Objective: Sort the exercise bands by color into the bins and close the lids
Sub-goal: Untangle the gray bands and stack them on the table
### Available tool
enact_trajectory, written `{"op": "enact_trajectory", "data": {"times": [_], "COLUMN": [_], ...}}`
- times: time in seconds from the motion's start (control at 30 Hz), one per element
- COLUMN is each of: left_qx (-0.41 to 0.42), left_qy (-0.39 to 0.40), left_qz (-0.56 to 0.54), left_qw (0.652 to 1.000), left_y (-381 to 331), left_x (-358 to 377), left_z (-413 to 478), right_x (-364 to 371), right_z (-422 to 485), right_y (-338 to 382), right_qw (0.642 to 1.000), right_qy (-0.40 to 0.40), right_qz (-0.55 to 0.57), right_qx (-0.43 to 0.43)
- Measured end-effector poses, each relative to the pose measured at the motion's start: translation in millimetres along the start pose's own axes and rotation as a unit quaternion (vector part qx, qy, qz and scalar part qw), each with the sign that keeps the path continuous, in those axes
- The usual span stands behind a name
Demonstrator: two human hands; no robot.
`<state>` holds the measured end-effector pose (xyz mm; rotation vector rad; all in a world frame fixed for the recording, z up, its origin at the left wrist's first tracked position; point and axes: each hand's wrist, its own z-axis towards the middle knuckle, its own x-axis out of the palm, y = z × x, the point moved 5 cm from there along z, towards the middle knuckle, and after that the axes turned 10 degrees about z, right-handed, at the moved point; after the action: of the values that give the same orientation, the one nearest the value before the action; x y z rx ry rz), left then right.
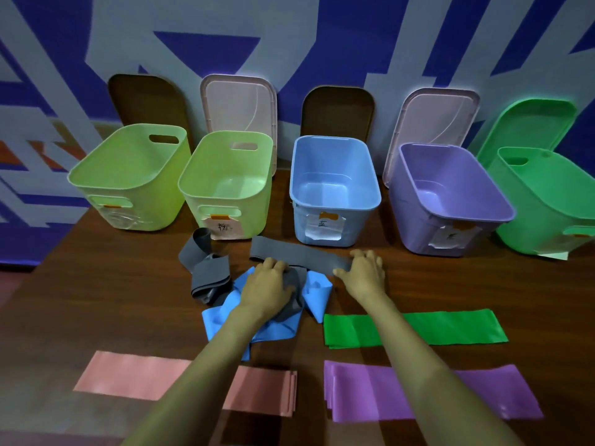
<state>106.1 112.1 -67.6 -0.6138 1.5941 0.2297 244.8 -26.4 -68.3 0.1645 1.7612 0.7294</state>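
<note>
Five open bins stand in a row on the wooden table (96, 284): yellow-green bin (145, 204), light green bin (254, 207), blue bin (301, 226), purple bin (412, 226) and green bin (531, 214). The middle three show bare floors. Lids lean on the wall behind.

In front, the left hand (267, 281) grips one end of a grey band (309, 254) and the right hand (363, 268) pinches the other end — the strip lies flat between them, over a crumpled blue band (225, 313).

Nearer lie a green band (457, 326), a pink band (128, 375) and a purple band (354, 391) — all outside the bins.
</note>
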Motion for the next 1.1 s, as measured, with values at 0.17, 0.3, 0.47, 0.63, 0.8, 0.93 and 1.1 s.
{"op": "enact_trajectory", "data": {"times": [0.17, 0.3, 0.47, 0.63, 0.8, 0.93, 1.1], "left_qx": [0.0, -0.005, 0.027, 0.144, 0.083, 0.096, 0.103], "left_qy": [-0.007, -0.054, -0.274, -0.22, -0.182, -0.157, -0.091], "left_qz": [-0.024, -0.061, -0.186, -0.147, -0.32, -0.304, -0.319], "left_qw": [1.0, 0.997, 0.943, 0.954, 0.926, 0.935, 0.938], "left_y": [1.4, 3.9, -13.5, -46.9, -44.8, -52.3, -58.7], "left_x": [3.2, -7.2, -59.8, -100.7, -129.6, -137.6, -129.7], "left_z": [-0.2, -11.7, -33.7, -25.6, -35.0, -43.8, -51.7], "right_x": [-4.3, -32.9, -93.1, -143.5, -198.8, -238.3, -269.1], "right_z": [0.0, -24.5, -61.0, -95.1, -119.7, -128.2, -119.2], "right_y": [9.7, 34.7, 83.1, 113.7, 118.9, 111.0, 87.8], "right_qw": [0.998, 0.979, 0.941, 0.917, 0.901, 0.881, 0.867], "right_qy": [0.006, -0.027, -0.017, -0.056, -0.105, -0.163, -0.258], "right_qz": [0.052, 0.14, 0.12, 0.152, 0.211, 0.28, 0.286], "right_qx": [-0.04, -0.149, -0.317, -0.365, -0.365, -0.344, -0.317]}}
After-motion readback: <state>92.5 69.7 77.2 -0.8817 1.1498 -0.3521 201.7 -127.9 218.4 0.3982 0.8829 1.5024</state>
